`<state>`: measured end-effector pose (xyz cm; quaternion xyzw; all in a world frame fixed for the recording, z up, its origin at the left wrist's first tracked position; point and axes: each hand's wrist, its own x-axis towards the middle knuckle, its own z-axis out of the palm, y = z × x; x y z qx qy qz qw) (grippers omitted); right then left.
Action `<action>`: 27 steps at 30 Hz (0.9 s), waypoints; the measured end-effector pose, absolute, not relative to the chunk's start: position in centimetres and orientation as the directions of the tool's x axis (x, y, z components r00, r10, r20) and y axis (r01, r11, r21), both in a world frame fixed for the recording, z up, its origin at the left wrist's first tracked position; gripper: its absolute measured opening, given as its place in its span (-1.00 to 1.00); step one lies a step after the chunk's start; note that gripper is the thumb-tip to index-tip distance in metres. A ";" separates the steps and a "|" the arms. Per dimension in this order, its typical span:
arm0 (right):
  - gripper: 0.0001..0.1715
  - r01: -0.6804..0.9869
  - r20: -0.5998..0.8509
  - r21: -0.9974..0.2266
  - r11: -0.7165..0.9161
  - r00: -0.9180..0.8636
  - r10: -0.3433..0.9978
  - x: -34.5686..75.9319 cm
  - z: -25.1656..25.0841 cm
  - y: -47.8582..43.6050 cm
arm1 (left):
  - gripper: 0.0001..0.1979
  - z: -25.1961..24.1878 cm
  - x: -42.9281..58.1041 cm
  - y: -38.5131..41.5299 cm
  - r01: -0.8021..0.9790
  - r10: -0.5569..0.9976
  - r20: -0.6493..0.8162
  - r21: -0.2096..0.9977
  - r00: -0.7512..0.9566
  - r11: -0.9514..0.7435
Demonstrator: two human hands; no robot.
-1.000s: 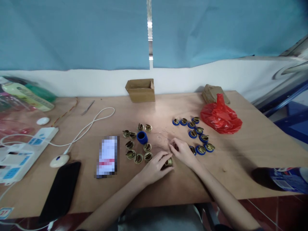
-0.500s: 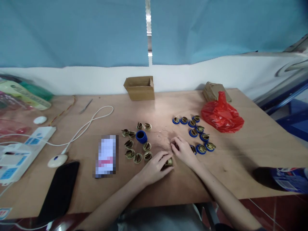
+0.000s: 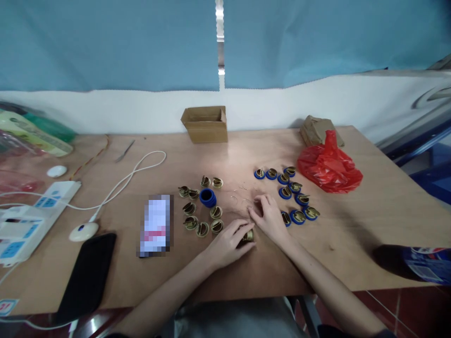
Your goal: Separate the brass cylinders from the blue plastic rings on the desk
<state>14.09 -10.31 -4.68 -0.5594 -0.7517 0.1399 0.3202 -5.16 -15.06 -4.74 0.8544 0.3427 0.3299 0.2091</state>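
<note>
1. Taking the upright stack of blue, rubber-looking rings (image 3: 207, 198) as landmark, the brass-coloured round metal fitting (image 3: 249, 235) is lying to its right and nearer the person, low over the wooden worktop (image 3: 141, 286).
2. The left hand (image 3: 229, 244) is gripping that fitting, its thumb and fingers bending round the sides. Much of the fitting is hiding beneath them, so its long axis I cannot tell; the part facing right is showing between thumb and forefinger.
3. The right hand (image 3: 270, 217) is hovering or resting to the right of the stack, its fingers bending and pointing back towards it. Whether they are pinching anything small, I cannot tell.
4. From the right fingertips, the held fitting is lying just towards the person, apart from them. The thin, curved metal wire pieces (image 3: 245, 201) are lying just beyond those fingertips, on the side towards the stack; the right hand is the nearer one to these.
5. Similar brass-coloured fittings without blue rings (image 3: 202, 229) are standing around the stack, mostly to its left and on its near side.
6. Brass-coloured fittings with blue rings at their bases (image 3: 298, 217) are sitting well to the stack's right, beyond the right hand.
</note>
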 end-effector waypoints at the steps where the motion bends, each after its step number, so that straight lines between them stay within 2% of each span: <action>1: -0.85 0.754 0.327 -0.565 0.336 -0.170 0.930 14.1 -4.7 -10.3 | -0.55 -4.7 -5.2 -15.1 0.446 0.722 0.421 0.583 0.549 -0.679; 7: -0.91 0.761 0.301 -0.564 0.321 -0.172 0.938 14.2 -4.6 -10.1 | -0.56 -4.6 -5.2 -15.1 0.440 0.721 0.415 0.589 0.555 -0.678; 16: -0.93 0.731 0.310 -0.600 0.326 -0.163 0.936 14.3 -4.8 -10.0 | -0.58 -4.5 -5.3 -15.1 0.428 0.718 0.418 0.596 0.557 -0.679; 27: -0.91 0.741 0.335 -0.580 0.339 -0.163 0.928 13.9 -4.7 -10.0 | -0.58 -4.6 -5.3 -15.1 0.428 0.714 0.429 0.588 0.554 -0.686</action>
